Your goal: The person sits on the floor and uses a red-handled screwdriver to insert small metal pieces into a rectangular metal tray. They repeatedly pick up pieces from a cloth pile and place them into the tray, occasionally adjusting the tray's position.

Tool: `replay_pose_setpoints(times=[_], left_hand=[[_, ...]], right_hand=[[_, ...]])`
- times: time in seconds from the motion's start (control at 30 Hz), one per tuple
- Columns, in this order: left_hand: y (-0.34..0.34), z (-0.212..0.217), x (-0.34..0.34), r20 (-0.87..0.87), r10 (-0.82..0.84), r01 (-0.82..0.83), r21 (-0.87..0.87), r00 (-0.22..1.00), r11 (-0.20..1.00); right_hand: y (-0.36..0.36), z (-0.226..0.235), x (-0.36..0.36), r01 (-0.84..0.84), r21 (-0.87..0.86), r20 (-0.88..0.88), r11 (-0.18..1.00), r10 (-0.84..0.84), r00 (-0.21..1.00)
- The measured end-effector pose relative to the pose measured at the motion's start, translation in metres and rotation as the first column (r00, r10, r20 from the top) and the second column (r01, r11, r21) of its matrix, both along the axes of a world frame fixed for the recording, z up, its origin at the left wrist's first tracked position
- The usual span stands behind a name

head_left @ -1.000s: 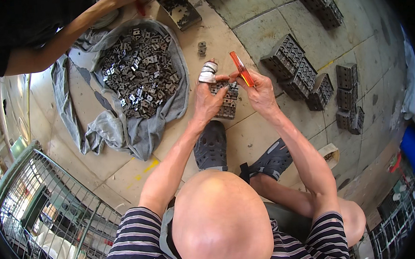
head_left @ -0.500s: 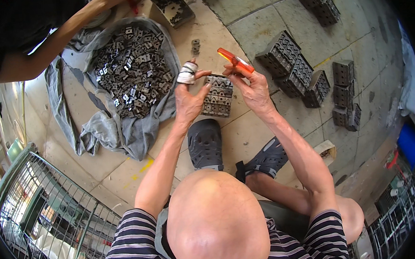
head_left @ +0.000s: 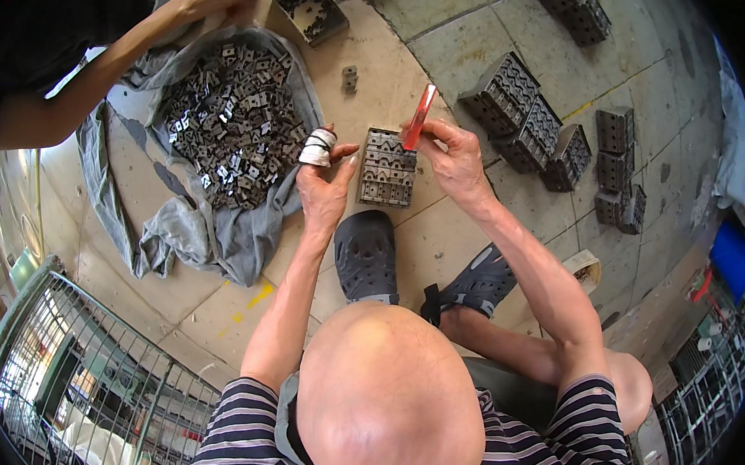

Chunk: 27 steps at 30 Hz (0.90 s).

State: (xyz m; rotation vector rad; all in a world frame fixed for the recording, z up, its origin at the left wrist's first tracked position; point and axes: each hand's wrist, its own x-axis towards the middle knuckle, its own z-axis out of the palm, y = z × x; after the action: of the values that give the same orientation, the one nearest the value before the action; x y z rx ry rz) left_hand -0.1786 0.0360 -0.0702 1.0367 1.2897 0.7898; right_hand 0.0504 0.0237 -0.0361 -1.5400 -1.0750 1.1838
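Note:
My right hand [head_left: 452,153] is closed round a slim red tool [head_left: 421,117] with a glossy handle; its exact kind I cannot make out. One end of it is at the upper right edge of a block [head_left: 388,169] filled with rows of small grey metal parts, standing on the floor. Left of that block is my left hand [head_left: 324,188], thumb and forefinger apart, no part visible between them. A white wrapping [head_left: 318,148] with dark bands covers one of its fingers. Beyond the block lie a couple of loose metal pieces [head_left: 350,79].
A grey cloth [head_left: 244,254] holds a heap of small metal parts [head_left: 231,126] at left. Another person's arm [head_left: 131,55] reaches toward a dark-lined box [head_left: 330,26]. Stacked metal blocks [head_left: 515,106] stand at right. A wire cage [head_left: 97,364] is at lower left.
My left hand has drawn back left, away from the block. The red tool in my right hand has swung more upright, its lower end at the block. The other person's arm has shifted slightly.

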Motion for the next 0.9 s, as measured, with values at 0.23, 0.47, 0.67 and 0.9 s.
replay_pose_setpoints(times=[0.23,0.47,0.67,0.9], left_hand=[[0.008,0.004,0.016,-0.256,-0.091,0.163,0.273,0.962,0.948],[0.035,0.005,0.035,-0.193,-0.327,0.366,0.223,0.925,0.904],[0.046,0.003,0.049,-0.220,-0.515,0.552,0.160,0.828,0.818],[0.050,0.004,0.060,-0.232,-0.508,0.558,0.323,0.830,0.764]], right_hand=[[-0.003,-0.002,-0.002,0.085,-0.031,0.107,0.996,-0.081,0.991],[-0.003,0.011,0.002,-0.101,0.038,0.038,0.994,0.100,0.994],[-0.005,0.017,0.000,-0.070,0.153,0.268,0.986,0.027,0.963],[-0.002,0.021,0.008,-0.023,0.142,0.284,0.990,-0.018,0.959]])
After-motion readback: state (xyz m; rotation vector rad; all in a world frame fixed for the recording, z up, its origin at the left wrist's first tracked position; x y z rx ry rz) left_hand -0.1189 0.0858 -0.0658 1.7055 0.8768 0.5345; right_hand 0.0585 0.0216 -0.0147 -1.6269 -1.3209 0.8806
